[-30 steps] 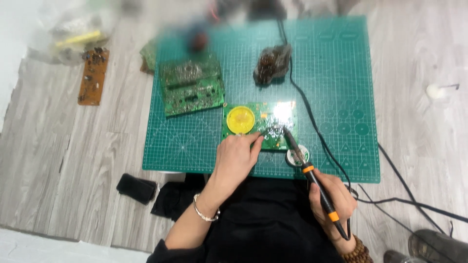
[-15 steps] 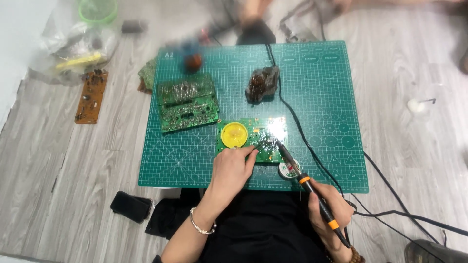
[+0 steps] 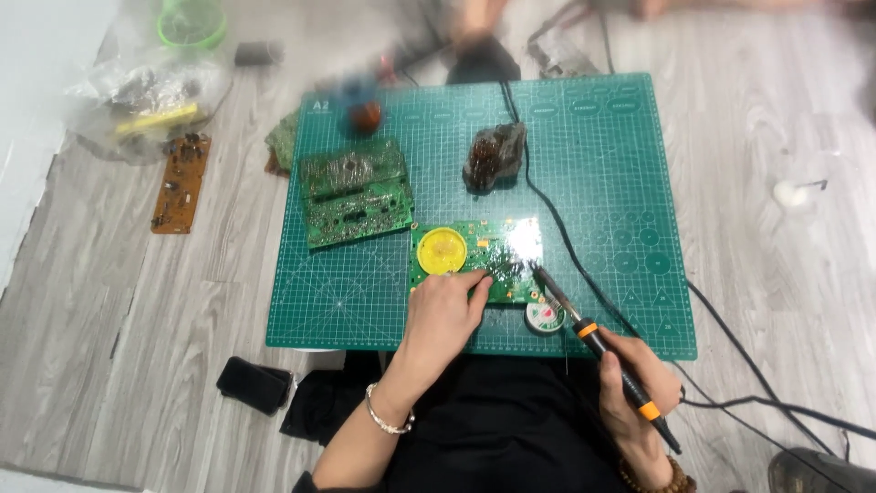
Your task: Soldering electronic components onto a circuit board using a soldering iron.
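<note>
A green circuit board [image 3: 493, 245] with a round yellow part [image 3: 442, 250] lies on the green cutting mat [image 3: 602, 183]. My left hand [image 3: 443, 315] rests on the board's near edge, fingertips pinching something thin at its surface. My right hand [image 3: 634, 388] grips a black and orange soldering iron [image 3: 593, 342], its tip touching the board's right near corner. A small solder spool [image 3: 544, 318] sits on the mat just below the tip.
A larger green circuit board [image 3: 354, 192] lies at the mat's left. A dark brown lump [image 3: 493, 157] sits further back with a black cable [image 3: 584, 265] running past it. A brown board [image 3: 181, 183], a plastic bag [image 3: 146, 96] and a black object [image 3: 254, 383] lie on the wooden floor.
The view has shifted, so the mat appears lower and more centred. Both hands stay at the board, the iron tip still at its right corner.
</note>
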